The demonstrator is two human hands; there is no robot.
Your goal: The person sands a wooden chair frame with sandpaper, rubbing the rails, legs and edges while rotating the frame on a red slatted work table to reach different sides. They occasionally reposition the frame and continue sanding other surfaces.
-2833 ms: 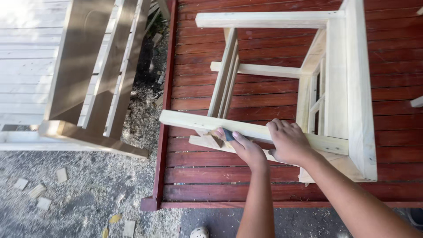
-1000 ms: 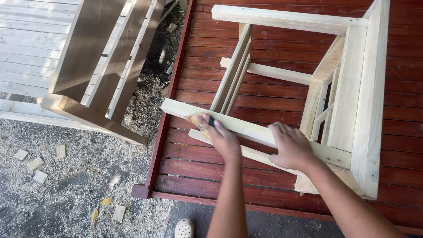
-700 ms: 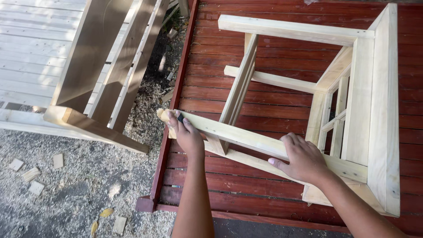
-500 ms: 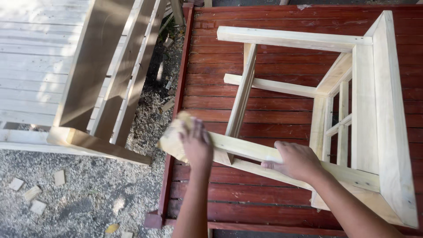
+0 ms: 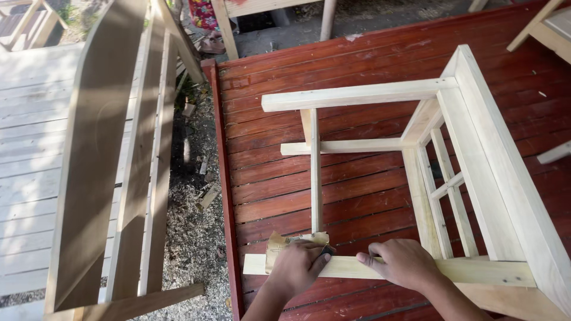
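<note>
2 hands (image 5: 351,264) on wooden rail (image 5: 476,271)

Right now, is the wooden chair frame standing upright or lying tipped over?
Tipped: the chair frame lies on its side on the red deck, legs pointing sideways.

I see a pale, unfinished wooden chair frame (image 5: 476,172) lying on its side on the red-stained plank deck (image 5: 357,59), legs pointing left. Square-section legs and thin rungs, bare light wood, no paint. Nearest leg runs left to right along the bottom of view. A crumpled sheet of tan sandpaper (image 5: 279,242) lies pressed on that leg near its left end, just where an upright rung meets it. I note the paper is folded, edges curling up, partly covered from the right.
</note>
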